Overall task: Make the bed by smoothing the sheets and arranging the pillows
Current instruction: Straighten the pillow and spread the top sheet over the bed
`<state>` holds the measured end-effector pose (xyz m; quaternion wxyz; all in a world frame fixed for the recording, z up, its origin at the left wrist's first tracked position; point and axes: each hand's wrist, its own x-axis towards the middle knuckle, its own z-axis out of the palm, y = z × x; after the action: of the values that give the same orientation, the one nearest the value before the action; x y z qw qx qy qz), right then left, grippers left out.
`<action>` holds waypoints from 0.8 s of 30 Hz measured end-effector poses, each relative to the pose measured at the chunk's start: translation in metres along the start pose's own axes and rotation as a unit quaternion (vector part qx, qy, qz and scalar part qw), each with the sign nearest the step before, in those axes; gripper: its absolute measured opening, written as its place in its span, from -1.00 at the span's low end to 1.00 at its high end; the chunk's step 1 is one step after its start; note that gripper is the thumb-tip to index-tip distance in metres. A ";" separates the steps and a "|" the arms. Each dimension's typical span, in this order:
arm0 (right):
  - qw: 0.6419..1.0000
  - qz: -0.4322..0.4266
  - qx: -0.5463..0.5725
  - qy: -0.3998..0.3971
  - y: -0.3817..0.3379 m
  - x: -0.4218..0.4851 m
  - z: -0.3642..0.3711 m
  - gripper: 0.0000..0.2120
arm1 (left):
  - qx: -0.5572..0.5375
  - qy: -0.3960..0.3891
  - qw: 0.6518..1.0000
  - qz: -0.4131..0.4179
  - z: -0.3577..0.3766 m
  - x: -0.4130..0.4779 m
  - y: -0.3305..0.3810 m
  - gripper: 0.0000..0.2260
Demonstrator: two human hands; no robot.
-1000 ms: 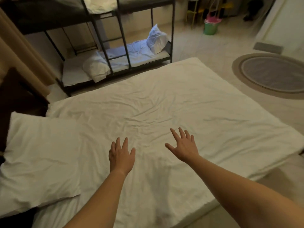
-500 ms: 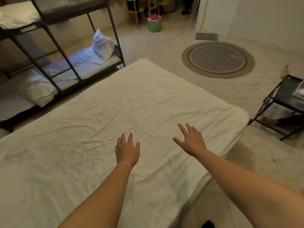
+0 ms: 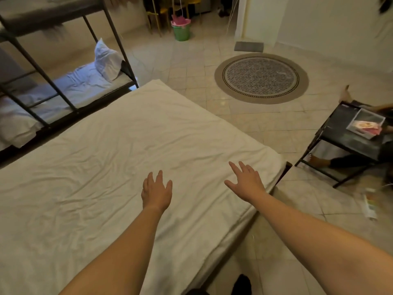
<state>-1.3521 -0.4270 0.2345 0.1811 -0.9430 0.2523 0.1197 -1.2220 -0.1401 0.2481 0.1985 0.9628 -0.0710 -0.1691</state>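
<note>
A wide mattress covered by a creased white sheet [image 3: 119,158] fills the left and middle of the head view. My left hand [image 3: 156,191] lies palm down over the sheet with straight fingers, near the bed's right side. My right hand [image 3: 246,183] is spread flat close to the right corner of the mattress, fingers apart. Neither hand holds anything. No pillow of this bed is in view.
A black metal bunk bed [image 3: 63,88] with a white pillow [image 3: 106,59] stands at the back left. On the tiled floor lie a round rug [image 3: 261,78] and a green bucket [image 3: 181,30]. A low black table [image 3: 350,135] stands at right, a person's legs under it.
The view has swung to the right: the large pillow at left has left the frame and the black table has come in. Both hands have stayed spread and shifted toward the bed's right corner.
</note>
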 end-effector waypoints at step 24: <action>0.994 0.081 0.044 -0.065 0.158 0.192 -0.056 -0.28 | 0.005 -0.061 0.998 -0.005 0.080 0.212 0.194 -0.46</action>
<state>-1.2640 -0.6601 0.1799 0.2276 -0.9009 0.3207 0.1838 -1.0660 -0.3882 0.1950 0.1877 0.9521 -0.0788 -0.2282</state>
